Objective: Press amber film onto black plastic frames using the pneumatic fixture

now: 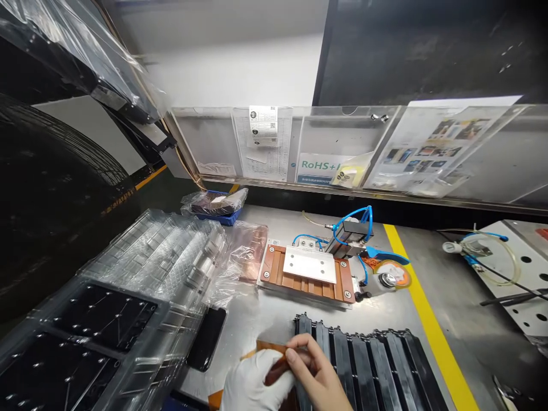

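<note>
My left hand (252,381), in a white glove, and my bare right hand (319,374) meet at the bottom centre. Between them they grip a thin amber-brown sheet (270,345); its top edge shows above the glove, and my right thumb and index finger pinch its right corner. The rest of it is mostly hidden by my fingers. Just right of my right hand lies a row of long black ribbed plastic strips (372,365) side by side. Beyond my hands sits a fixture with a copper-coloured base (276,262) and a white plate (310,264) on top.
Clear plastic trays (149,251) with black panels (103,314) stand at left. A black phone (208,338) lies beside them, near bagged copper-coloured sheets (252,251). A tape roll (400,275) and blue air hoses (370,220) flank the fixture. Yellow tape (432,319) crosses the metal bench.
</note>
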A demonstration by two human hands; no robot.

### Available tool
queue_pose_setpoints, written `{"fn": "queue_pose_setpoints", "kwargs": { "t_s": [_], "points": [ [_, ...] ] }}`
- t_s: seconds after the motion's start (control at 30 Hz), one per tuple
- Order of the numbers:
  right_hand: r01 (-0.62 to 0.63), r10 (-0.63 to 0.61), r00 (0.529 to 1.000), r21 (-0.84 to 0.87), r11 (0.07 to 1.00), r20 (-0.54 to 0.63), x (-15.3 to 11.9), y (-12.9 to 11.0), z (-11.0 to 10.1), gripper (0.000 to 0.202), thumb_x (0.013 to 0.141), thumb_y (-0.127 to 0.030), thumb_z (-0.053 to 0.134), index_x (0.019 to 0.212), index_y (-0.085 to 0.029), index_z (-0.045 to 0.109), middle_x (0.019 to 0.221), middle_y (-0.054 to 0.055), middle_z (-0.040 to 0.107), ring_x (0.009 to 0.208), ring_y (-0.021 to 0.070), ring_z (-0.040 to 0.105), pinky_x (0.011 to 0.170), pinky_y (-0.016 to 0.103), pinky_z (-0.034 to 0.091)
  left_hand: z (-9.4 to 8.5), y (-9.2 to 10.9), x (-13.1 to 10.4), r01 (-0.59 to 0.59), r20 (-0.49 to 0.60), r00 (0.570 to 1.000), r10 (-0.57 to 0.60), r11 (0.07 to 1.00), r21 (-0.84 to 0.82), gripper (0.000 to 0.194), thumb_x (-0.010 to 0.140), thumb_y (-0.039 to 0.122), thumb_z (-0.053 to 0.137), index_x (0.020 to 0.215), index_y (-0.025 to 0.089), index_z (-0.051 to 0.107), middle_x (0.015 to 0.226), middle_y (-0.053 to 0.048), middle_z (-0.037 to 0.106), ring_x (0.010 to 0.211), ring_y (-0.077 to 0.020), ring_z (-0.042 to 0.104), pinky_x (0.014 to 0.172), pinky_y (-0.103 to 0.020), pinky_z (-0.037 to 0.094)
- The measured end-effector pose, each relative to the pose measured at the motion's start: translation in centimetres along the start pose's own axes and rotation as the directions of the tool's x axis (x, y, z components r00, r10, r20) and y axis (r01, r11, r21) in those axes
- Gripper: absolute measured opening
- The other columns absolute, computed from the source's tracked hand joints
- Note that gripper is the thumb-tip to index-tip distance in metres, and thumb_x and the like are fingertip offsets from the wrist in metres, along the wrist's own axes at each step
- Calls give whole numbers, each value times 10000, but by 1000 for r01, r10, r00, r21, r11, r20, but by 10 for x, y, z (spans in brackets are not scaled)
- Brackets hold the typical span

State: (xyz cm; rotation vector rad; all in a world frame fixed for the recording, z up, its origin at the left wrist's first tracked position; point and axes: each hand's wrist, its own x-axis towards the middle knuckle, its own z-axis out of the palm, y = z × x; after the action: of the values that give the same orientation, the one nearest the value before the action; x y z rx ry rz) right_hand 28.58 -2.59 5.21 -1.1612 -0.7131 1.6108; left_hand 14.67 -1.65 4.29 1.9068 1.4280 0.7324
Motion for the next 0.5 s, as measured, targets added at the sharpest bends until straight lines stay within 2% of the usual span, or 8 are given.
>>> {"fn": "queue_pose_setpoints", "kwargs": {
  "t_s": [0.07,0.13,0.2,0.3,0.4,0.5],
  "points": [
    [-8,14,998,101,995,-57,3,-1,-2,352,744,-547,723,775,-217,605,854,55,764,838,198,707,743,270,514,-2,0,0,11,11,1000,-11,1000,23,333,881,540,520,787,275,698,672,13,712,582,-129,645,553,-191,472],
    [1,30,984,175,985,-173,7,-2,-9,324,688,-503,792,721,-212,654,922,21,745,882,154,677,791,219,500,-6,-2,0,35,33,999,-38,996,79,390,868,563,530,673,243,638,583,17,651,517,-118,582,501,-199,420],
    [-6,84,962,287,958,-261,11,-4,-20,277,660,-456,828,728,-223,694,910,-12,735,862,123,666,781,182,509,-15,-7,1,80,56,995,-88,988,131,434,870,562,524,599,226,561,527,27,579,484,-108,518,481,-211,370],
    [6,194,915,491,871,-355,16,-13,-44,320,558,-387,898,779,-224,734,903,-12,759,875,135,693,782,189,555,-37,-19,7,203,73,974,-214,970,133,434,863,544,524,576,220,497,528,39,502,500,-103,462,507,-216,346],
    [113,251,829,589,800,-500,18,-26,-68,473,405,-322,954,815,-210,745,876,-4,782,815,132,716,752,181,590,-55,-39,12,380,20,924,-381,924,49,416,805,560,549,585,222,446,549,53,426,523,-104,418,545,-210,363],
    [232,185,755,521,821,-629,17,-36,-82,482,381,-325,960,785,-199,730,831,-11,787,745,121,729,705,154,601,-53,-62,13,523,15,852,-523,852,-16,404,755,583,563,614,231,422,549,69,375,530,-109,394,542,-210,361]
  ]
}}
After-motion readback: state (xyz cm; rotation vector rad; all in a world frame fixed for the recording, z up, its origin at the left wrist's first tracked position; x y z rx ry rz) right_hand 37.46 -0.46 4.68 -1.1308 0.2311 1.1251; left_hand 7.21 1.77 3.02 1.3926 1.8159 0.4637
